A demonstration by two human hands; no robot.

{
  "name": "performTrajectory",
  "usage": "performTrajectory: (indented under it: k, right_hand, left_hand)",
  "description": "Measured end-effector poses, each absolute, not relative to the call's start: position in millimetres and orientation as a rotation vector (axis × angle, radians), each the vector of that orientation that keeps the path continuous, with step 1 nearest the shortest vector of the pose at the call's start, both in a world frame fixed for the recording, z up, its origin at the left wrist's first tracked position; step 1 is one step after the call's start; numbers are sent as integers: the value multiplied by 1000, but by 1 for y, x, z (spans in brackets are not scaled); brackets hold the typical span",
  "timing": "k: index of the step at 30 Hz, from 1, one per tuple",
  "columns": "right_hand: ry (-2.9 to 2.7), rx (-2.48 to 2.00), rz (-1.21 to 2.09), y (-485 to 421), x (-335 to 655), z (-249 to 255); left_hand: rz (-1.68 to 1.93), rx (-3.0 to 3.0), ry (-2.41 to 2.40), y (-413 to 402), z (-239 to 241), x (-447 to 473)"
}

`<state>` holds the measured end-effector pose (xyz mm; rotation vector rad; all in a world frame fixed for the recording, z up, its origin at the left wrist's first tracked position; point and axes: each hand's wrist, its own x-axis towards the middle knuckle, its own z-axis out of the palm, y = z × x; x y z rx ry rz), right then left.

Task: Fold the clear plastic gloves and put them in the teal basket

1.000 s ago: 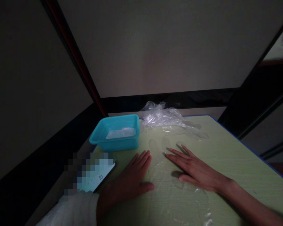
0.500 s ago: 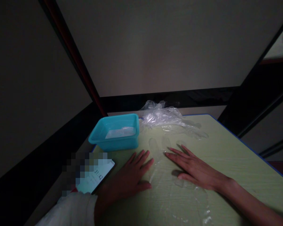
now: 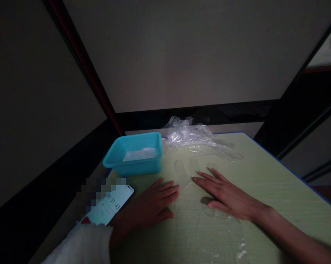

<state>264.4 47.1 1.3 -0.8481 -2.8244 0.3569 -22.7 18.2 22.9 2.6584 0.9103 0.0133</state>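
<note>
A clear plastic glove point(image 3: 186, 176) lies flat on the pale green table point(image 3: 264, 183), hard to see in the dim light. My right hand point(image 3: 227, 196) rests palm down on it with fingers stretched out. My left hand point(image 3: 149, 207) lies flat beside the glove's left edge, fingers extended and touching the plastic. A white sleeve covers my left forearm. Neither hand grips anything.
A turquoise plastic tub point(image 3: 135, 153) with something white inside stands at the table's far left corner. A heap of crumpled clear plastic point(image 3: 190, 136) lies behind it. A lit phone point(image 3: 110, 205) showing a timer sits at the left edge. Dark bed-frame bars surround the table.
My left hand has slid slightly left and back toward me, fingers turning rightward. The right hand has barely moved. The phone's timer has advanced.
</note>
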Motion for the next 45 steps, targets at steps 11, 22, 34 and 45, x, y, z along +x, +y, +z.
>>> performTrajectory:
  k: [11,22,34,45]
  right_hand:
    - [-2819,-848,361,47,264,3]
    - [-2839,-880,359,48,264,2]
    - [-2794,-836,366,47,266,-2]
    - [-2812,-864,378,47,264,1]
  left_hand:
    - [26,2702,875,19,32,-24]
    - [72,2693,892,16,39,-23]
    - [251,2707,894,12,37,-19]
    - [146,2773,1144,15,11,-9]
